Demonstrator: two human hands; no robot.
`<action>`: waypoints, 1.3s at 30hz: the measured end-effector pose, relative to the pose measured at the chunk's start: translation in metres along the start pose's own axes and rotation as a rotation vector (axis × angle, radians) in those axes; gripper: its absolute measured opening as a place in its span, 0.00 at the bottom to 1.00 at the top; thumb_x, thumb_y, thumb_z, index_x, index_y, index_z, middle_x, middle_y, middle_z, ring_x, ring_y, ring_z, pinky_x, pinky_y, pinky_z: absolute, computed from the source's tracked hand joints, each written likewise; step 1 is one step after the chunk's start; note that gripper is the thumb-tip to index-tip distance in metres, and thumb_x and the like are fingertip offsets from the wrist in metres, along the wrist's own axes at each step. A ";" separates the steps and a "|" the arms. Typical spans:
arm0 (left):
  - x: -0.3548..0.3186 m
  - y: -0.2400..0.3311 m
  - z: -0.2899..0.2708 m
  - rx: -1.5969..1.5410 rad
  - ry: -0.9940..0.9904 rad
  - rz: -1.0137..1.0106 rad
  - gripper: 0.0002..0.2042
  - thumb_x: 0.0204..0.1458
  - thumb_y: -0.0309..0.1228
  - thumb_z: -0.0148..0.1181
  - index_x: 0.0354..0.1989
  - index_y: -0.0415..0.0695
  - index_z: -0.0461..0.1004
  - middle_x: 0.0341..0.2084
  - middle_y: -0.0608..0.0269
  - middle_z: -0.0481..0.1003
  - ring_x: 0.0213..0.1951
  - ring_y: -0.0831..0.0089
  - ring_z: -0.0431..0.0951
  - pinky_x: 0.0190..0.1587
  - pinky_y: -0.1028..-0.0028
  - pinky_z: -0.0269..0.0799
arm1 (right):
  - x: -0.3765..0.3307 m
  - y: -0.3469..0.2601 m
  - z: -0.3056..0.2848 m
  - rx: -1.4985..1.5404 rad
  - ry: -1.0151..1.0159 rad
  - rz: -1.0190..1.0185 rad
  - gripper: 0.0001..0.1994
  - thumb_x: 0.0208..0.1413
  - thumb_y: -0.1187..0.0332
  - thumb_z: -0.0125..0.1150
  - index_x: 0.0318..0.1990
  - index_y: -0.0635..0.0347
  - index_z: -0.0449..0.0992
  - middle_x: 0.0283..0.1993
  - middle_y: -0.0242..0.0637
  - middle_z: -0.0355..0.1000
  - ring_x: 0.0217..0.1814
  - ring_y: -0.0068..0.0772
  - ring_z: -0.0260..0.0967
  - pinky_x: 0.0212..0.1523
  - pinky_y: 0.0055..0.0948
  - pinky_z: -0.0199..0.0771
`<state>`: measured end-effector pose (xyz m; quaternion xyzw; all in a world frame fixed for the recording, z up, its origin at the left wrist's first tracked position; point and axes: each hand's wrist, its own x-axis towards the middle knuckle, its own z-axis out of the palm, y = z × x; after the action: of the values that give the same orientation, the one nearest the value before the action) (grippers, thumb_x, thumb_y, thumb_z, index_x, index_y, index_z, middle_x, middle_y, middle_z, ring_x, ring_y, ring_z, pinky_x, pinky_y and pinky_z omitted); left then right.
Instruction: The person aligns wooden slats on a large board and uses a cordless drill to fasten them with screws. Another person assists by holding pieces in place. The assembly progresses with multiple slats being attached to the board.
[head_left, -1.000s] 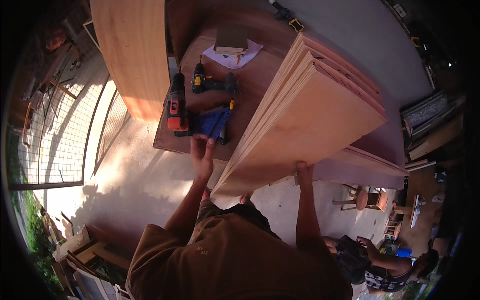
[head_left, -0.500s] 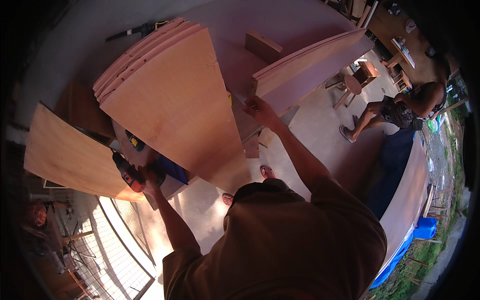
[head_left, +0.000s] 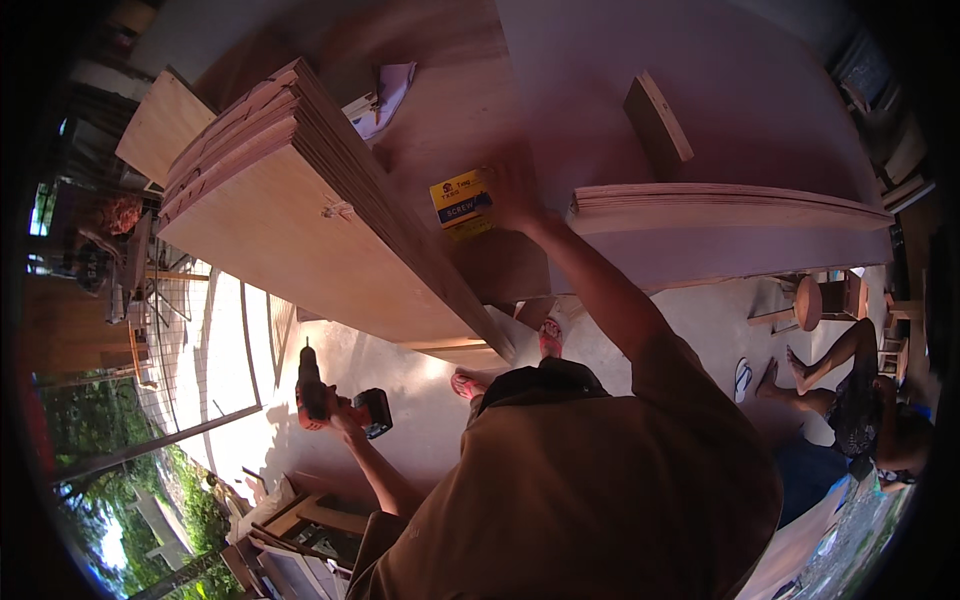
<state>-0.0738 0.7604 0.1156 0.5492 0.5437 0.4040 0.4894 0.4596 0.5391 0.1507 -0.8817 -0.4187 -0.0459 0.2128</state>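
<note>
My left hand (head_left: 340,410) is wrapped round the grip of a red and black cordless drill (head_left: 311,392). The drill is out over the floor, left of my body, its bit pointing away from me. My right hand (head_left: 516,200) is stretched forward over the worktop, at the right side of a small yellow and blue cardboard box (head_left: 458,222). Shadow and motion blur its fingers, so their grip is unclear. Between my arms, a thick stack of plywood panels (head_left: 300,225) slants toward me, its layered ends at the far left.
Right of my right hand lies a stack of thin boards (head_left: 720,208), with a wooden block (head_left: 655,125) standing behind it. White paper (head_left: 388,105) lies beyond the plywood. A round stool (head_left: 808,303) and a seated person (head_left: 850,405) are at the right.
My view has turned, bringing the yellow box into sight. My right hand has come from the board stack's end to the box. The drill has swung from the bench side to over the floor.
</note>
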 end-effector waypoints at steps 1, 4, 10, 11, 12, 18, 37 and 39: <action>-0.030 -0.013 -0.013 0.081 0.035 -0.117 0.09 0.54 0.32 0.66 0.39 0.42 0.76 0.24 0.67 0.71 0.19 0.79 0.68 0.22 0.76 0.64 | 0.013 0.000 0.000 0.020 -0.051 -0.049 0.37 0.49 0.57 0.75 0.66 0.57 0.69 0.64 0.47 0.67 0.70 0.53 0.62 0.69 0.45 0.66; -0.158 -0.051 -0.028 0.110 0.070 -0.146 0.11 0.52 0.30 0.64 0.42 0.42 0.74 0.23 0.65 0.72 0.18 0.77 0.69 0.19 0.74 0.63 | 0.046 -0.004 -0.011 0.065 -0.221 -0.158 0.38 0.48 0.56 0.76 0.66 0.58 0.69 0.63 0.46 0.69 0.68 0.48 0.66 0.67 0.42 0.68; -0.369 -0.086 -0.037 0.287 -0.057 -0.443 0.17 0.51 0.32 0.65 0.50 0.45 0.74 0.24 0.62 0.75 0.21 0.73 0.74 0.23 0.70 0.70 | 0.066 -0.015 -0.042 -0.067 -0.644 -0.243 0.39 0.43 0.55 0.79 0.62 0.63 0.72 0.61 0.47 0.71 0.65 0.46 0.70 0.64 0.42 0.72; -0.391 -0.091 -0.041 0.308 -0.076 -0.475 0.17 0.51 0.32 0.65 0.50 0.44 0.74 0.24 0.62 0.75 0.21 0.73 0.74 0.24 0.70 0.70 | 0.068 -0.014 -0.041 -0.072 -0.627 -0.283 0.39 0.42 0.54 0.79 0.62 0.64 0.73 0.61 0.48 0.71 0.64 0.46 0.71 0.63 0.42 0.73; -0.411 -0.096 -0.047 0.325 -0.084 -0.507 0.17 0.51 0.32 0.65 0.49 0.44 0.75 0.24 0.62 0.75 0.21 0.73 0.74 0.24 0.69 0.70 | 0.071 -0.012 -0.038 -0.057 -0.603 -0.339 0.39 0.41 0.54 0.80 0.61 0.65 0.73 0.61 0.48 0.71 0.64 0.46 0.71 0.62 0.43 0.73; -0.513 -0.135 -0.096 0.349 0.039 -0.668 0.15 0.51 0.34 0.65 0.46 0.44 0.76 0.25 0.62 0.76 0.23 0.72 0.75 0.26 0.69 0.71 | 0.093 -0.004 -0.019 -0.119 -0.644 -0.559 0.34 0.45 0.56 0.77 0.60 0.60 0.73 0.57 0.50 0.73 0.60 0.50 0.74 0.58 0.45 0.78; -0.633 -0.171 -0.059 0.347 0.193 -0.741 0.13 0.50 0.39 0.66 0.37 0.43 0.82 0.27 0.60 0.80 0.26 0.70 0.79 0.32 0.65 0.74 | 0.104 -0.006 -0.074 0.037 -0.641 -0.380 0.31 0.56 0.56 0.62 0.66 0.57 0.65 0.59 0.54 0.73 0.60 0.56 0.74 0.58 0.50 0.75; -0.642 -0.174 -0.044 0.333 0.227 -0.751 0.13 0.50 0.39 0.66 0.36 0.42 0.82 0.27 0.60 0.80 0.26 0.70 0.79 0.33 0.65 0.75 | 0.121 0.014 -0.067 -0.007 -0.496 -0.413 0.25 0.56 0.59 0.61 0.59 0.57 0.70 0.56 0.53 0.74 0.58 0.55 0.75 0.57 0.51 0.76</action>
<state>-0.2048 0.1158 0.0113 0.3366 0.8144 0.1623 0.4440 0.5549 0.5908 0.2376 -0.7631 -0.6277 0.1268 0.0872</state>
